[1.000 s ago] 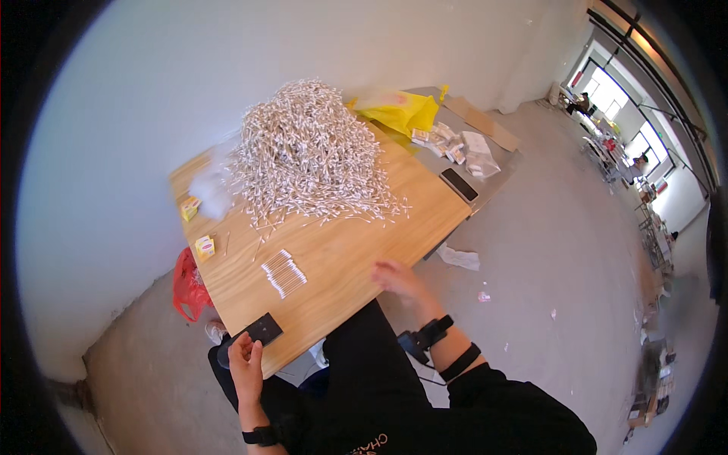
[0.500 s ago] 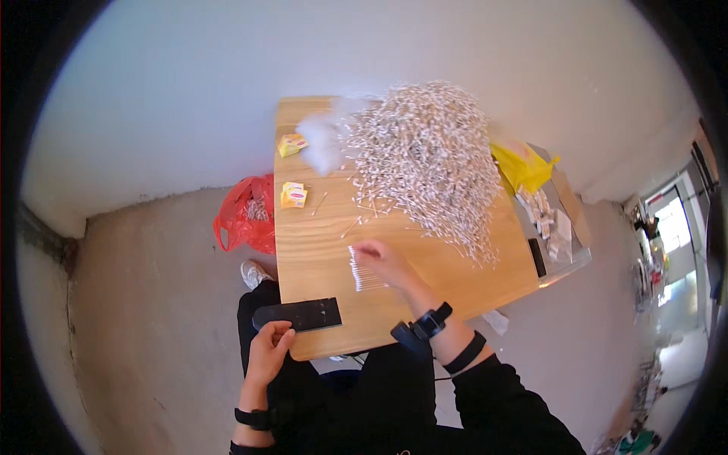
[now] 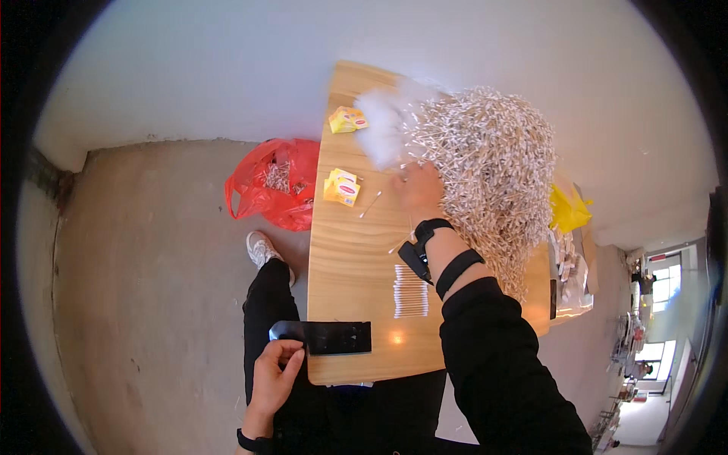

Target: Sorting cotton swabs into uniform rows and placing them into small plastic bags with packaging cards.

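My left hand (image 3: 274, 377) grips the rounded end of a flat black plate (image 3: 334, 337) between thumb and fingers. The plate lies on the table's near left corner, and its held end juts past the edge. Far up the table, my right hand (image 3: 422, 189) reaches to the left side of a large heap of cotton swabs (image 3: 497, 163). Its fingers look bent and somewhat apart; no swab can be made out in them. Below the right wrist, a neat row of swabs (image 3: 411, 292) lies side by side on the wood.
Yellow small boxes (image 3: 343, 187) and another yellow box (image 3: 349, 120) stand along the left of the wooden table (image 3: 341, 250). A cloudy clear bag (image 3: 379, 129) lies by the heap. A red bag (image 3: 265, 182) with swabs hangs left; a yellow bag (image 3: 569, 206) is at right.
My right hand has moved from the row of swabs up to the heap, uncovering the row. The left hand stays at the black plate. The whole view has shifted and turned slightly.
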The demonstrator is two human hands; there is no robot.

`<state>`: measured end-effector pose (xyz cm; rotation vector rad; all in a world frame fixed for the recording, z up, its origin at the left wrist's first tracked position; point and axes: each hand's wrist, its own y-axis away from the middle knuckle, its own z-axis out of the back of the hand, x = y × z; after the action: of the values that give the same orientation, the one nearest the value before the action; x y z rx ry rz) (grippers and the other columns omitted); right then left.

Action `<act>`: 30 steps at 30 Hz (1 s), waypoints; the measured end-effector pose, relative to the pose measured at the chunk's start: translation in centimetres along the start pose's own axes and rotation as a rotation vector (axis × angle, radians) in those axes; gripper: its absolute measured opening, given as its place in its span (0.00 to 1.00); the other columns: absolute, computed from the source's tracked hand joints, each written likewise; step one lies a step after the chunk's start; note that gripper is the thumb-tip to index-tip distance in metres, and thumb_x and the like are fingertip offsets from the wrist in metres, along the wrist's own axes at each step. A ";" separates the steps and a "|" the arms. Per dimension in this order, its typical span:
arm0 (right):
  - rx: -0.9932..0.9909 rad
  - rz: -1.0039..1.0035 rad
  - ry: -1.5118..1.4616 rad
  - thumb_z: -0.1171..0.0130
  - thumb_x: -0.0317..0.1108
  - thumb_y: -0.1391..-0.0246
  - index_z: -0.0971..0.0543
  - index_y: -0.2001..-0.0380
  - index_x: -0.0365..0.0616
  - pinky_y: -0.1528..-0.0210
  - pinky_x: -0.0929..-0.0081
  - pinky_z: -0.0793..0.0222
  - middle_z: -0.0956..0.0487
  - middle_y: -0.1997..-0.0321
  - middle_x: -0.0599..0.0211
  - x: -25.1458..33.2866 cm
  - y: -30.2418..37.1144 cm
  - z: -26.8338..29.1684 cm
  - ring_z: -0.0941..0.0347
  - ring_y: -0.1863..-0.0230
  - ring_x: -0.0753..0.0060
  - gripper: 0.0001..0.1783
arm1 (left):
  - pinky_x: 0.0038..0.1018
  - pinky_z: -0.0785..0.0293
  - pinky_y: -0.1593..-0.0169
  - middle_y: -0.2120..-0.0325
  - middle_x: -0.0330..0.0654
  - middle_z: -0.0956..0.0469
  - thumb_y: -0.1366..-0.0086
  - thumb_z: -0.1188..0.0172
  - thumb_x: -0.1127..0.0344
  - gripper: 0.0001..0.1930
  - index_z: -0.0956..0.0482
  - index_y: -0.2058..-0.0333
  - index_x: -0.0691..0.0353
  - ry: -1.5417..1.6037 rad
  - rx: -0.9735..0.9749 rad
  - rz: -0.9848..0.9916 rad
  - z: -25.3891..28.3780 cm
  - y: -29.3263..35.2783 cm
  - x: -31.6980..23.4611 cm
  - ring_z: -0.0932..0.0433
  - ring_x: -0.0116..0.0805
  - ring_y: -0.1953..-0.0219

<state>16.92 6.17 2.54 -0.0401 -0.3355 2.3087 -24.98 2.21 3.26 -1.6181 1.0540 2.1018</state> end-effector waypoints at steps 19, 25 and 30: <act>0.276 -0.514 -1.563 0.42 0.32 0.42 0.22 0.59 0.40 0.65 0.84 0.35 0.23 0.67 0.74 -0.4 16.3 10.8 0.30 0.68 0.85 0.10 | 0.21 0.30 0.62 0.69 0.41 0.24 0.38 0.42 0.74 0.04 0.23 0.64 0.67 0.017 -0.068 -0.336 -2.2 1.1 -4.8 0.26 0.28 0.68; 0.454 -0.424 -1.607 0.43 0.31 0.41 0.23 0.61 0.38 0.61 0.82 0.31 0.23 0.67 0.73 4.8 26.4 13.7 0.28 0.66 0.83 0.08 | 0.21 0.31 0.56 0.65 0.36 0.25 0.38 0.40 0.73 0.08 0.26 0.61 0.65 0.010 0.033 -0.462 -6.1 2.1 -6.8 0.27 0.23 0.62; 0.429 -0.256 -1.525 0.42 0.29 0.43 0.23 0.67 0.35 0.61 0.80 0.30 0.23 0.67 0.68 5.2 29.4 13.5 0.26 0.65 0.80 0.07 | 0.20 0.30 0.64 0.70 0.36 0.22 0.42 0.35 0.70 0.08 0.24 0.65 0.66 0.211 0.027 -0.225 -6.8 3.3 -5.4 0.26 0.22 0.69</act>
<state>-9.36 -12.48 8.49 1.8715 -0.4999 1.6626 -20.37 -3.73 8.81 -1.8805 0.9068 1.7976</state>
